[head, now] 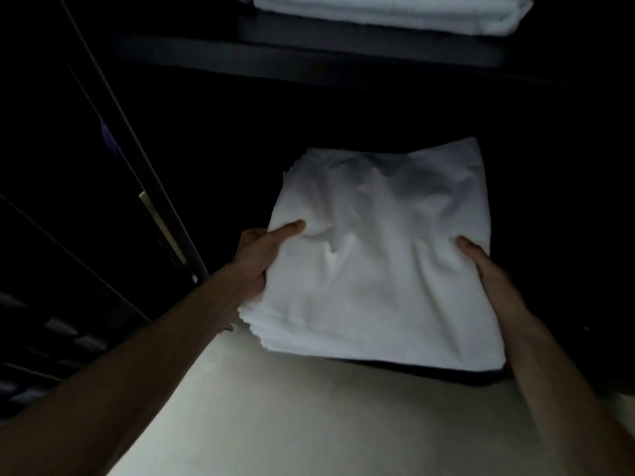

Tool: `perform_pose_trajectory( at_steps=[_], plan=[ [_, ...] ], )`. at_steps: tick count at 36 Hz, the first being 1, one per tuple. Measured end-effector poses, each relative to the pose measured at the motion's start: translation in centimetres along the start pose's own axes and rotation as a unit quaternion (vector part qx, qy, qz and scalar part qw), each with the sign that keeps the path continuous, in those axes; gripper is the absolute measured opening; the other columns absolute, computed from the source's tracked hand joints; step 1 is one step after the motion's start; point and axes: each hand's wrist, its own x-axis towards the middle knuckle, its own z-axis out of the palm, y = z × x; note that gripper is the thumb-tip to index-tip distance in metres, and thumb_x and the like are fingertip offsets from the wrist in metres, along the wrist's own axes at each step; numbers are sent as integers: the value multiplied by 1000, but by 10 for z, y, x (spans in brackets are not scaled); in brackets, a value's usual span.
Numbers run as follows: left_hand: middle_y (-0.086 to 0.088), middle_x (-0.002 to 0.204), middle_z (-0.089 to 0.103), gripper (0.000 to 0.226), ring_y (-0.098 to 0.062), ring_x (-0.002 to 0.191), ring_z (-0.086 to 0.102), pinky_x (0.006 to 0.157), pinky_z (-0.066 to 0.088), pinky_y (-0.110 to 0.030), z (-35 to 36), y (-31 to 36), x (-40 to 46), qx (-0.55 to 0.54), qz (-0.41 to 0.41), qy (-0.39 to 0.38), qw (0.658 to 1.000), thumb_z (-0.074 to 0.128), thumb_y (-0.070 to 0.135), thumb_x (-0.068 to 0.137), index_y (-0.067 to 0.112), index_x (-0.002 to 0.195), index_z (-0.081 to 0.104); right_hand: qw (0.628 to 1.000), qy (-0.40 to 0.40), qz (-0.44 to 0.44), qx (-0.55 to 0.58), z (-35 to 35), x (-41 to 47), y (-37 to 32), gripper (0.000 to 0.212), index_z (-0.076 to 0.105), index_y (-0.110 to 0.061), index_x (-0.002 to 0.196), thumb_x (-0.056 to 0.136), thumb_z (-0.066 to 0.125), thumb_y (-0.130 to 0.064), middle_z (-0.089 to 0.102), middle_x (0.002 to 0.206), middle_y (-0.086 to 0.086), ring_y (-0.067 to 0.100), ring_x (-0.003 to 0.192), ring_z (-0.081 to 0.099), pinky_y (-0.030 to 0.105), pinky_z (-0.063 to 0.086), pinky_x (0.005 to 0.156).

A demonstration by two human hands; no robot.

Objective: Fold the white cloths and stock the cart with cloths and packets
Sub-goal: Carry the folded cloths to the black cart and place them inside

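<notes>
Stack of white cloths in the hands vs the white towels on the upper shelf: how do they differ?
The stack of thin white folded cloths is gripped at its sides by the left hand and right hand; the thick white folded towels rest untouched on the dark upper shelf. The held stack shows many thin layered edges and a wrinkled top; the shelf towels look plush and rounded. Both are white and folded.

Soft matt white cloth, lightly creased, in the stack of folded cloths (pixel 374 262); thicker, fluffier terry in the folded towels (pixel 385 10); smooth, dark, matt shelf edge (pixel 309 53).
</notes>
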Motion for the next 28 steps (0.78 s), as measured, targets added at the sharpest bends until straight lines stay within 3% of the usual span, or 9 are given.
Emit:
perform_pose_trajectory(
  at_steps=[3, 8, 13, 15, 18, 21, 23, 25, 28],
  plan=[
    [-10, 86, 78, 34, -24, 72, 76, 52, 58, -32, 8, 2, 27, 2, 23, -8, 1000, 88, 28, 74, 6, 96, 74, 1000, -16, -12, 4, 1, 30, -7, 73, 75, -30, 113, 52, 85, -69, 76, 109, 0, 23, 97, 73, 36, 53, 83],
    [-8, 90, 78, 40, -23, 77, 76, 57, 60, -33, 17, 8, 66, 18, 64, -12, 998, 89, 32, 73, 7, 101, 73, 997, -45, -59, 31, 6, 67, -12, 46, 79, -31, 102, 68, 80, -62, 76, 108, 1, 21, 93, 74, 28, 58, 68],
    [-12, 103, 77, 52, -28, 91, 75, 78, 62, -43, 22, 3, 98, 59, 56, -23, 996, 87, 32, 74, 5, 115, 71, 996, -37, -60, 54, 10, 90, -3, 42, 72, -20, 115, 85, 68, -50, 77, 102, 2, 20, 87, 74, 25, 56, 68],
    [-12, 104, 76, 52, -29, 91, 75, 79, 62, -45, 22, -8, 109, 72, 37, -18, 997, 87, 31, 74, 6, 115, 70, 997, -46, -43, 48, 11, 99, 6, 33, 78, -18, 101, 89, 65, -45, 77, 94, 3, 20, 84, 74, 24, 56, 65],
    [0, 93, 77, 50, -16, 79, 74, 65, 60, -29, 15, -31, 128, 100, 40, -9, 994, 88, 33, 72, 13, 112, 66, 998, -47, -19, 30, 4, 111, 22, 37, 79, -17, 72, 96, 59, -36, 74, 69, -1, 20, 71, 69, 20, 54, 56],
    [-1, 112, 69, 75, -19, 99, 66, 82, 54, -29, 6, -49, 140, 171, 50, 7, 984, 86, 46, 72, 13, 133, 58, 996, -77, 37, 33, -10, 116, 31, 31, 76, -8, 100, 91, 66, -35, 77, 90, 7, 30, 92, 70, 30, 56, 81],
    [-7, 124, 66, 73, -25, 111, 63, 93, 51, -32, 9, -48, 144, 249, 86, 48, 963, 81, 47, 78, 12, 137, 56, 996, -77, 49, 20, -16, 116, 23, 42, 73, -8, 116, 83, 73, -35, 74, 112, 13, 31, 108, 68, 40, 50, 98],
    [-12, 134, 62, 62, -30, 123, 58, 102, 47, -35, 19, -37, 143, 365, 141, 90, 916, 76, 40, 83, 12, 136, 58, 999, -42, -4, -26, -16, 115, 7, 37, 72, -11, 118, 84, 74, -26, 72, 115, 11, 30, 111, 67, 43, 49, 102],
    [-16, 140, 58, 49, -32, 132, 50, 105, 37, -32, 38, -12, 132, 539, 232, 72, 806, 68, 37, 90, 12, 132, 62, 976, 17, -145, -161, 5, 112, -26, 20, 71, -24, 102, 87, 69, -11, 73, 101, -5, 8, 89, 68, 18, 54, 80]
  ],
)
